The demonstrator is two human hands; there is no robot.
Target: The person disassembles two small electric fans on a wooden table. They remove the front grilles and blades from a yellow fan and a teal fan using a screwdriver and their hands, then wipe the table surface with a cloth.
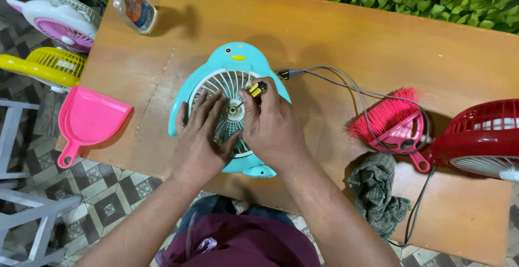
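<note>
A turquoise penguin-shaped fan (216, 67) lies face up on the wooden table (335, 34), its white grille upward. My left hand (203, 137) rests flat on the left of the grille, fingers spread. My right hand (273, 126) grips a small screwdriver with a yellow and black handle (257, 89), its tip down at the fan's centre hub (233, 110). The lower half of the fan is hidden under both hands.
A grey cable (346, 83) runs from the fan to the right. A pink hand brush (392, 121), a red fan (481, 137) and a dark rag (378, 191) lie right. A pink dustpan (86, 121), yellow and pink-white fans and a bottle (132, 2) sit left.
</note>
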